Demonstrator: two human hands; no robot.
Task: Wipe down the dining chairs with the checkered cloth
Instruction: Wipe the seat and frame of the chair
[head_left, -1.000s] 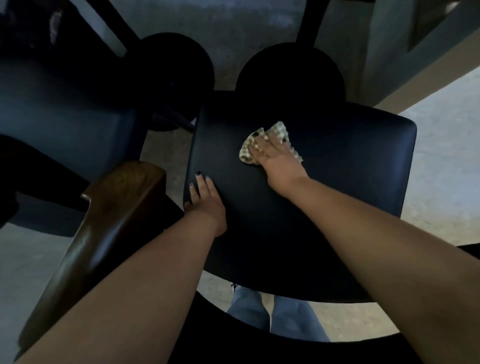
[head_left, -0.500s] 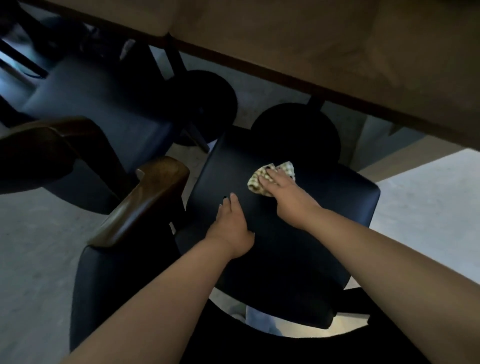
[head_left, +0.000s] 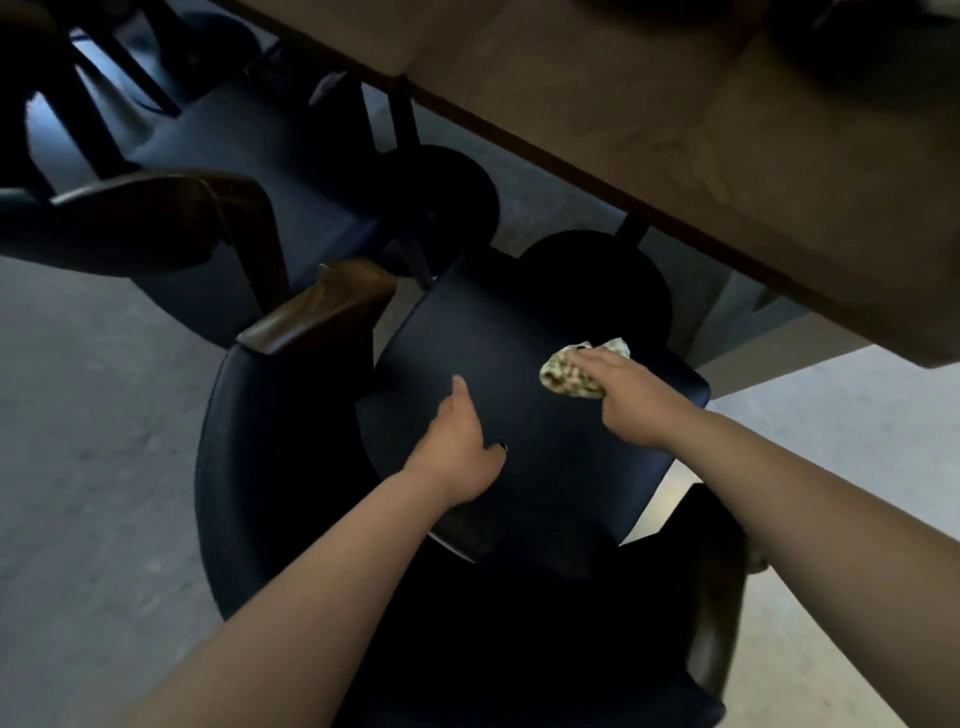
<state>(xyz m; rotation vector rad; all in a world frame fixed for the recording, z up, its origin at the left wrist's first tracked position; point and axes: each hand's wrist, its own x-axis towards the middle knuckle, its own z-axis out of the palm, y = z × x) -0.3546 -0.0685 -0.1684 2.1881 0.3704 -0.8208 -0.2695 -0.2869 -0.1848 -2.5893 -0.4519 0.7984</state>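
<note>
The dining chair in front of me has a dark blue padded seat and a brown wooden armrest on its left. The checkered cloth, cream and green, lies bunched on the far right part of the seat. My right hand covers it, fingers curled over the bunch and holding it against the seat. Nearer the middle of the seat my left hand rests flat, fingers pointing away from me.
A wooden table overhangs the chair's far side, with round black bases beneath it. A second dark blue chair with a wooden armrest stands at the left. Grey floor lies to the left and right.
My view has pulled back and up, bringing the table and second chair into sight. My right hand has slid the cloth rightward across the seat and bunched it; my left hand moved inward on the seat.
</note>
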